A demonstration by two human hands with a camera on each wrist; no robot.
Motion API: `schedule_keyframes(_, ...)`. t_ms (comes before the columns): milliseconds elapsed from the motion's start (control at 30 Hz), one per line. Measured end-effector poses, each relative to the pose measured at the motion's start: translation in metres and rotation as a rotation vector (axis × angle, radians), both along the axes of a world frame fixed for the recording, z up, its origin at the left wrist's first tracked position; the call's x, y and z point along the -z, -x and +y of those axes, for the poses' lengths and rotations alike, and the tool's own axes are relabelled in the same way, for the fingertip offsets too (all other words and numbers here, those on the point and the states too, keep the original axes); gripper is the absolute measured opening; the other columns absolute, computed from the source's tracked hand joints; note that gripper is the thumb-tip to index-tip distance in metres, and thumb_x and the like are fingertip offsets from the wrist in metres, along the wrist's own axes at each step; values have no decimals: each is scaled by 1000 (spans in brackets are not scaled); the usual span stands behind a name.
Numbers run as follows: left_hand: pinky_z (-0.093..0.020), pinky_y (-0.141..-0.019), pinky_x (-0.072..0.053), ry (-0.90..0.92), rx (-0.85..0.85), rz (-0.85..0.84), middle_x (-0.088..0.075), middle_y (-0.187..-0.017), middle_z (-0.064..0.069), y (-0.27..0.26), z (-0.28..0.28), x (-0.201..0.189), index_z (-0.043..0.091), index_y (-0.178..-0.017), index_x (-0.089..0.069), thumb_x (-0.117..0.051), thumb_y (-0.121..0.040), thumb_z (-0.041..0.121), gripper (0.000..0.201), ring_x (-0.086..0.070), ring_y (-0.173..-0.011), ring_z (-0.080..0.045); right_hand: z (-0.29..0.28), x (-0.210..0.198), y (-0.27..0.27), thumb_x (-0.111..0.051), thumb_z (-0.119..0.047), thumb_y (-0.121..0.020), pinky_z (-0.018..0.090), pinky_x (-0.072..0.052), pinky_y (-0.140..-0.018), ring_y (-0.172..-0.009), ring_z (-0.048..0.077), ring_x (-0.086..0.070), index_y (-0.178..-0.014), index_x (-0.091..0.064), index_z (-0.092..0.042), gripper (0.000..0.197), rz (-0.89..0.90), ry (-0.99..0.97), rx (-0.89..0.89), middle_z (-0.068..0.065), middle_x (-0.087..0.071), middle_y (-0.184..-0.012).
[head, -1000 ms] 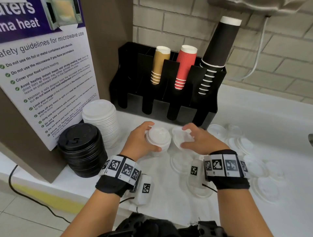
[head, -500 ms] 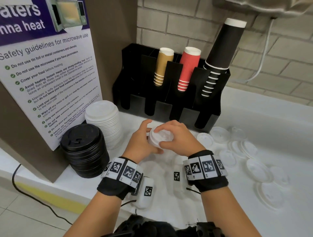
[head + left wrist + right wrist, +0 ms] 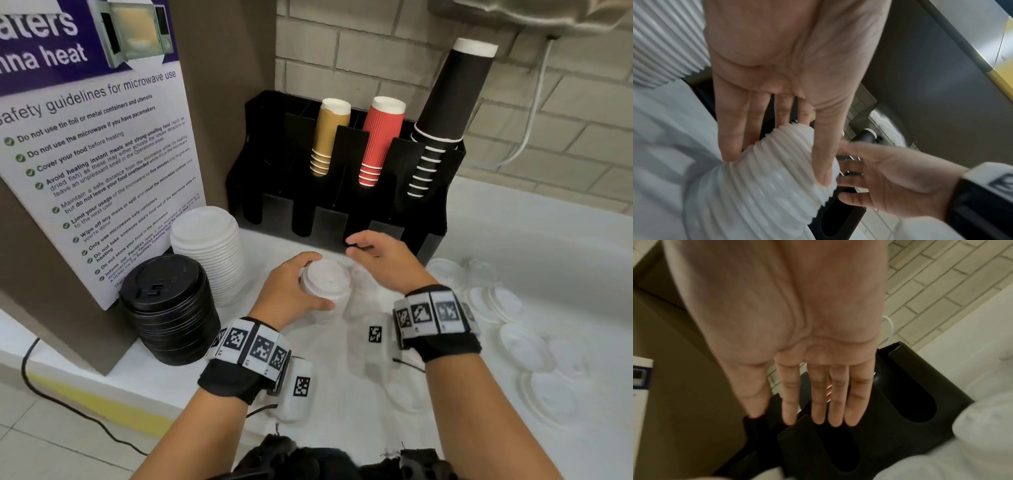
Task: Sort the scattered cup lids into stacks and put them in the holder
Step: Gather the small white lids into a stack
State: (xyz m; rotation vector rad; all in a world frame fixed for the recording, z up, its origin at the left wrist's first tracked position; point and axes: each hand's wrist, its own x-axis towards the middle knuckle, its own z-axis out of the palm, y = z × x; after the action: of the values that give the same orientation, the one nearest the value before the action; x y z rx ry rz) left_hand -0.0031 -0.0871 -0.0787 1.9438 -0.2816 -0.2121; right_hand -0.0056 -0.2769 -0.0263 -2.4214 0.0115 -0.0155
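Observation:
My left hand grips a small stack of white cup lids between thumb and fingers, just above the white counter. The left wrist view shows the ribbed stack of white cup lids held by the left hand. My right hand hovers empty to the right of the stack, fingers straight. In the right wrist view the right hand points at the black holder. The black holder stands at the wall. Several white lids lie scattered to the right.
A tall white lid stack and a black lid stack stand at the left beside a poster board. Tan cups, red cups and black cups fill the holder's back slots. A cable runs below the counter edge.
My right hand set a lid on the stack in my left hand, then let go and moved off to the right, open. The left hand has kept hold of the stack.

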Motion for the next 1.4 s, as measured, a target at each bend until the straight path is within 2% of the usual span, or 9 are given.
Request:
schedule_keyframes(133, -23, -89, -40, -20, -1, 6, -53, -116, 10, -2, -2, -1, 23, -129, -54, -90, -62, 11, 77, -51, -107, -15, -19, -2, -25, -63, -26, -90, 23, -37, -97, -124, 19, -50, -136, -51, -20, 48, 282, 374, -39, 3, -50, -140)
schedule_keyframes(267, -24, -91, -39, -43, -6, 5, -53, -118, 9, -4, -4, -2, 21, -131, -54, -90, -61, 13, 79, -49, -109, -14, -16, 1, -37, -77, -26, -78, 29, -40, -99, -129, 20, -45, -139, -46, -21, 69, 416, 541, -134, 2, -45, -144)
schedule_keyframes(467, -22, -86, -37, -50, -9, 35, -52, -112, 10, -6, -2, -1, 22, -134, -50, -91, -60, 14, 85, -50, -106, -13, -10, 13, -44, -79, -25, -75, 31, -49, -83, -114, 24, -55, -137, -44, -23, 71, 498, 652, -156, 5, -47, -138)
schedule_keyframes(633, -21, -89, -38, -85, -10, 37, -56, -126, 5, -6, -1, 0, 17, -136, -50, -91, -61, 17, 86, -51, -108, -11, -21, -3, -35, -69, -33, -82, 30, -48, -74, -93, 19, -53, -132, -43, -27, 56, 416, 518, -81, 3, -53, -120)
schedule_keyframes(767, -28, -97, -41, -104, -14, 14, -54, -133, 2, -4, -2, -2, 18, -135, -52, -91, -61, 20, 84, -52, -117, -16, -30, -18, -15, -63, -40, -84, 30, -48, -80, -95, 17, -59, -124, -42, -32, 46, 331, 119, -1, 0, -59, -110)
schedule_keyframes(900, -27, -92, -42, -122, -14, -10, -52, -130, 3, -3, -4, -2, 20, -136, -50, -91, -62, 23, 85, -53, -113, -16, -8, -9, 10, -61, -43, -86, 21, -40, -66, -88, 8, -59, -113, -51, -39, 29, 185, -174, -29, -2, -63, -103)
schedule_keyframes(1133, -8, -71, -37, -41, -32, 32, -48, -109, 18, -5, -4, 1, 25, -148, -30, -92, -59, 20, 109, -50, -96, -4, 20, 10, 20, -76, -33, -77, 15, -38, -81, -99, 10, -50, -111, -58, -33, 38, -18, -102, -65, 1, -54, -110)
schedule_keyframes(1300, -10, -69, -39, -32, -26, 28, -46, -100, 28, -5, -3, 3, 26, -148, -29, -92, -59, 19, 109, -50, -91, 5, 28, 9, 17, -78, -28, -75, 29, -40, -95, -112, 19, -47, -117, -61, -30, 46, -10, -13, -83, 2, -52, -117)
schedule_keyframes(1400, -21, -78, -46, -44, -17, 2, -48, -101, 24, -4, -3, 0, 25, -146, -32, -91, -60, 18, 104, -56, -99, -9, 30, 9, 15, -78, -31, -74, 30, -40, -96, -114, 19, -46, -116, -61, -32, 45, -7, 14, -96, 1, -51, -118)
